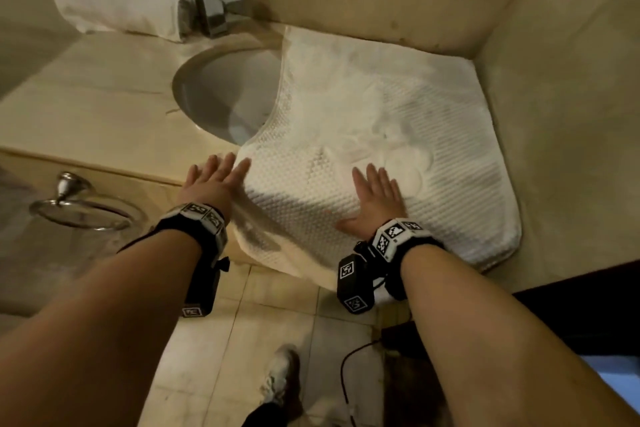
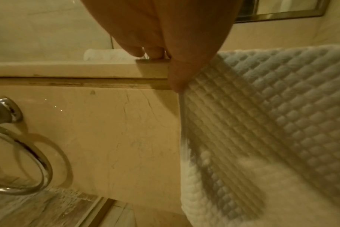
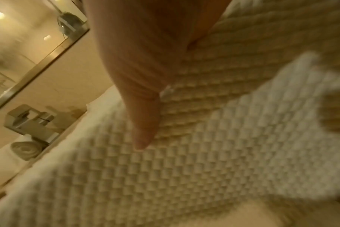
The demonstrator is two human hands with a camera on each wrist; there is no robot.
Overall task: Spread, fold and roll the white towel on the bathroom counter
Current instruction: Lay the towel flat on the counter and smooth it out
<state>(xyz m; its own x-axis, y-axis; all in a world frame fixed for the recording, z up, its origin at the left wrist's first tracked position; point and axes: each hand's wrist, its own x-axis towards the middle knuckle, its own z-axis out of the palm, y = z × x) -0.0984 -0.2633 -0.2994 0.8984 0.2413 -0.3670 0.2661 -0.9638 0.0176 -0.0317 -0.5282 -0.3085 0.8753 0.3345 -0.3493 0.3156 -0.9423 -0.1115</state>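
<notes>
A white waffle-textured towel [image 1: 374, 135] lies spread flat on the beige counter [image 1: 86, 107], filling the right corner, its left edge over the sink and its near edge hanging over the counter front. My left hand [image 1: 214, 180] lies flat with straight fingers at the towel's near left edge, on the counter lip; in the left wrist view the left hand [image 2: 165, 46] touches the hanging towel [image 2: 262, 122]. My right hand [image 1: 375, 198] presses flat, fingers spread, on the towel's near middle; the right wrist view shows the right hand [image 3: 142, 76] on the towel [image 3: 184, 169].
An oval sink [image 1: 225, 97] sits left of the towel, with a chrome faucet [image 1: 214, 0] behind it and rolled white towels [image 1: 117, 0] at the back left. A chrome towel ring [image 1: 79, 208] hangs on the counter front. Walls enclose the corner behind and right.
</notes>
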